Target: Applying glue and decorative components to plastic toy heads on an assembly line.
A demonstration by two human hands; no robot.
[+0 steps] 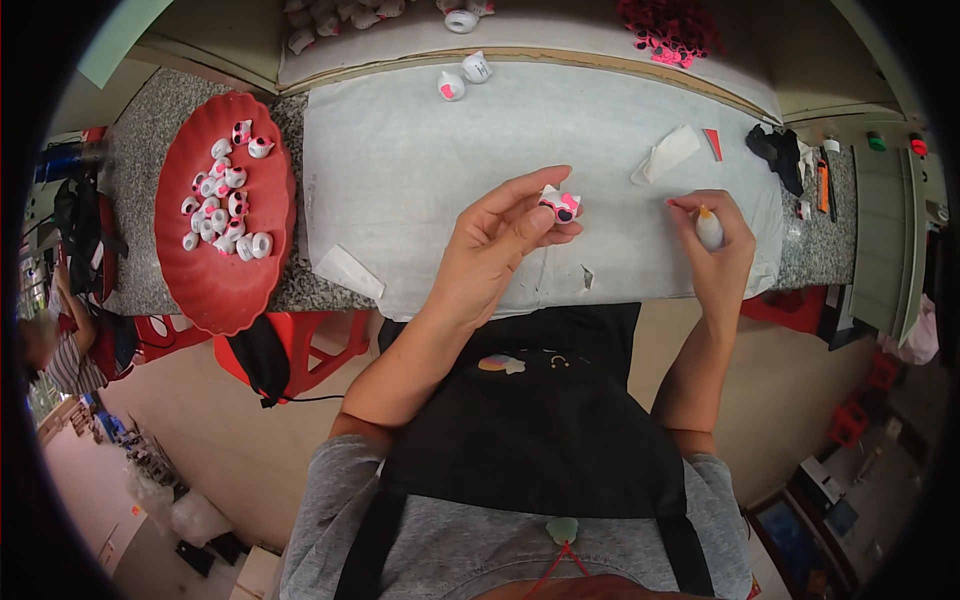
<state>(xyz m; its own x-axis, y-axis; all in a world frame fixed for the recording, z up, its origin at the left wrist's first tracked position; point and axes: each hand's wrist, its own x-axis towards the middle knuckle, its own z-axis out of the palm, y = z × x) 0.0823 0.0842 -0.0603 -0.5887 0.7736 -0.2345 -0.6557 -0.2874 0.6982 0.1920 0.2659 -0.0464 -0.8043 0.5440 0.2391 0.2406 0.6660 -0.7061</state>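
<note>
Between the thumb and fingers of my left hand (490, 245) is a small white cat-head figure (560, 206) with a pink bow and dark heart-shaped glasses rimmed in pink. It is held up over the paper-covered table (420, 160). My right hand (725, 255) is wrapped round a small white squeeze bottle (709, 232) with a yellowish tip pointing away from me. A tiny pink spot shows at that hand's thumb and fingertip; whether it is a separate piece I cannot tell. The two hands are apart.
At the left a red scalloped tray (170, 270) holds several cat heads. Two more cat heads (465, 80) lie at the table's back. A shelf behind bears white heads and a pile of pink glasses (665, 45). Folded paper (668, 155), a black cloth (778, 158) and an orange cutter (823, 185) lie right.
</note>
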